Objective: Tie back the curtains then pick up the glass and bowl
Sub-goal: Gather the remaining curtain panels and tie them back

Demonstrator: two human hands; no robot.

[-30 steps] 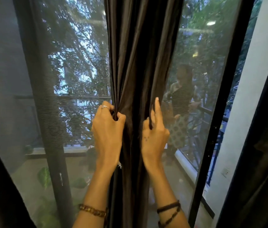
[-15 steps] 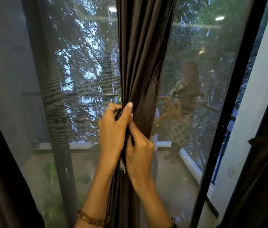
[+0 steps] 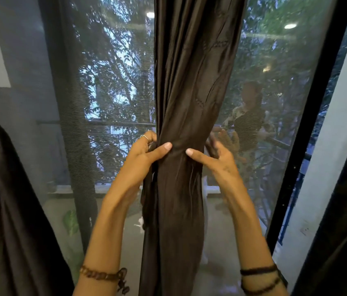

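Note:
A dark brown curtain (image 3: 189, 82) hangs gathered into a narrow bunch in front of a screened glass door. Both hands circle the bunch at its waist. My left hand (image 3: 145, 154) grips the left side, thumb across the front and fingers curled behind. On the right side my right hand (image 3: 213, 157) wraps the bunch, its thumb on the front, its fingers blurred at the back edge. The two thumbs nearly meet. A dark strip of cloth (image 3: 147, 201) hangs below my left hand. No glass or bowl is in view.
Another dark curtain (image 3: 8, 199) hangs at the left edge and one more (image 3: 339, 231) at the right. A black door frame (image 3: 309, 124) slants down the right, beside a white wall (image 3: 326, 167). Behind the mesh lie a balcony floor, a railing and trees.
My right hand has moved from the front of the bunch, beside the left hand, round to its right side. The curtain now looks pinched tighter at the waist. The view has shifted closer.

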